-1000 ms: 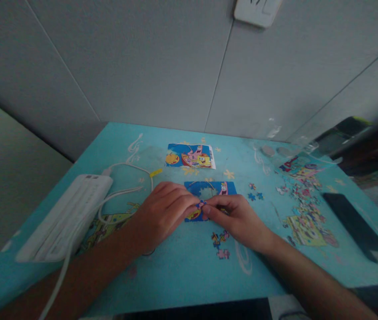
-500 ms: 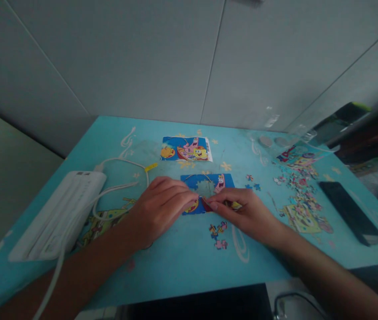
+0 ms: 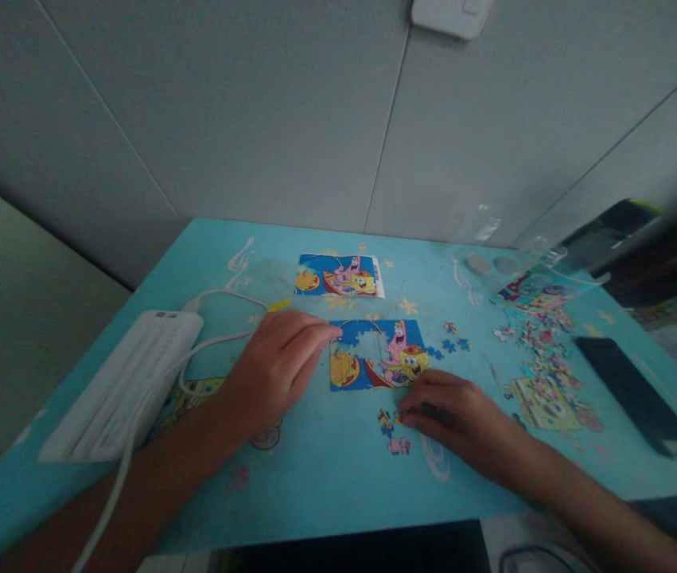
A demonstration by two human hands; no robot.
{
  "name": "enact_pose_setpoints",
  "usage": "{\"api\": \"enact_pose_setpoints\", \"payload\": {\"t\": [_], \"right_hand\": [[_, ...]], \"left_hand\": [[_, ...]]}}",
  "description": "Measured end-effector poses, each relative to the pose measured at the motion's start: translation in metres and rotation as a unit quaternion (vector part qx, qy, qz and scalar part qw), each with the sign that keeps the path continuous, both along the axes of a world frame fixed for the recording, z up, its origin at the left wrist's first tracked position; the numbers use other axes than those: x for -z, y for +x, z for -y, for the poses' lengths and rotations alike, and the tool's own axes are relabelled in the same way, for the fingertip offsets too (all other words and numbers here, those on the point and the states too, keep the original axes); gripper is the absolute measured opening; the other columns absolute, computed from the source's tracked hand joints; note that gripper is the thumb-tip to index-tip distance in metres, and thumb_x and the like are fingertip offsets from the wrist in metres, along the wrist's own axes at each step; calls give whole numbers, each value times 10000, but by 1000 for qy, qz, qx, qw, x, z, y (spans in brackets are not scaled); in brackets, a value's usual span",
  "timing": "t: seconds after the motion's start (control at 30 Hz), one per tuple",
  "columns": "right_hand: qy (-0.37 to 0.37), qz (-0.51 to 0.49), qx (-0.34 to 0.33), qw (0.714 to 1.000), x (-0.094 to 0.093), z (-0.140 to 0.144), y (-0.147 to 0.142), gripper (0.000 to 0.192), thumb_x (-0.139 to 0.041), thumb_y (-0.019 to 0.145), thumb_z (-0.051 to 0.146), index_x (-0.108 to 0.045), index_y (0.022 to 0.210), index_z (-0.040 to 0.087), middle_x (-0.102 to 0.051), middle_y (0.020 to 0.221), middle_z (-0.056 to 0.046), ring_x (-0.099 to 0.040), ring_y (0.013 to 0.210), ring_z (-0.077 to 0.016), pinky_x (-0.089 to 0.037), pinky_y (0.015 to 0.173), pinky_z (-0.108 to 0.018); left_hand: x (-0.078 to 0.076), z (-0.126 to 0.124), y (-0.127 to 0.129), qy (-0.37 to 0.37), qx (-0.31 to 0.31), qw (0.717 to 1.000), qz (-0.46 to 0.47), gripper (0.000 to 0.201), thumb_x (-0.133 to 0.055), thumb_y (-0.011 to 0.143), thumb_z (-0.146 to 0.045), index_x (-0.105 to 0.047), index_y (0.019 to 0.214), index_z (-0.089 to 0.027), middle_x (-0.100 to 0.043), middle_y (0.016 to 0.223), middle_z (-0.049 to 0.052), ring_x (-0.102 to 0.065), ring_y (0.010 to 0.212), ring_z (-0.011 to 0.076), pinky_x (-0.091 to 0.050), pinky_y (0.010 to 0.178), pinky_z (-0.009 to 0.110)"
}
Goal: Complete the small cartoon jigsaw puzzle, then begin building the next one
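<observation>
A partly assembled jigsaw puzzle point(image 3: 347, 370) with cartoon figures on blue lies mid-table, with a gap in its upper middle. My left hand point(image 3: 282, 362) is at its left side, fingers stretched out close together, tips touching the upper left corner; its thumb is mostly hidden. Below the puzzle's right part, my right hand point(image 3: 454, 410) pinches at a small yellowish puzzle piece point(image 3: 398, 418). Beside those fingertips lie loose pink pieces point(image 3: 398, 446) and another yellow-and-dark piece point(image 3: 384, 422). Several blue pieces point(image 3: 449, 345) lie right of the puzzle.
Behind the puzzle lies a reference picture point(image 3: 338, 276). A white power strip point(image 3: 120, 382) with a cable point(image 3: 219, 342) occupies the left. On the right are a heap of pieces point(image 3: 544, 334), a black phone point(image 3: 636, 394) and a clear container point(image 3: 553, 286). A grey wall point(image 3: 254, 119) stands behind.
My right hand has left the puzzle's lower middle and moved down right to the loose pieces. My left fingertips have shifted up to the puzzle's upper left corner. The view has tilted slightly upward.
</observation>
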State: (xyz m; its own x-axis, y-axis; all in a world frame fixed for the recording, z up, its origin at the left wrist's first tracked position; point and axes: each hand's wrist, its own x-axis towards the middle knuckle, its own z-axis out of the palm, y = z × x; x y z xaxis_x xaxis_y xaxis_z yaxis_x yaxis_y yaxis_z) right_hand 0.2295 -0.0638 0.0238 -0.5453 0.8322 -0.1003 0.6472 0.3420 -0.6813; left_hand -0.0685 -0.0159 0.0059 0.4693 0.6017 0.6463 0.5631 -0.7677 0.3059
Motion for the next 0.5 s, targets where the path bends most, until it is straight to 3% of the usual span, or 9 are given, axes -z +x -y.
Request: {"api": "enact_pose_setpoints", "payload": {"t": [0.33,0.5], "right_hand": [[-54,12,37,998,-5,3,8,69,-671,910,291,-694,897,227,-693,864,-20,-635,743,-148,-500,667,-267],[-34,0,89,995,-10,0,22,144,-633,931,327,-725,1017,258,-735,948,-30,-661,782,-172,-523,679,-293]], "left_hand": [[3,-2,-2,-22,1,1000,-21,251,-501,973,-118,-599,1194,-187,-670,1084,70,-602,1012,206,-468,919,407],[3,-1,2,-22,23,999,-40,242,-491,977,-110,-604,1183,-168,-675,1074,72,-600,988,202,-460,900,398]]}}
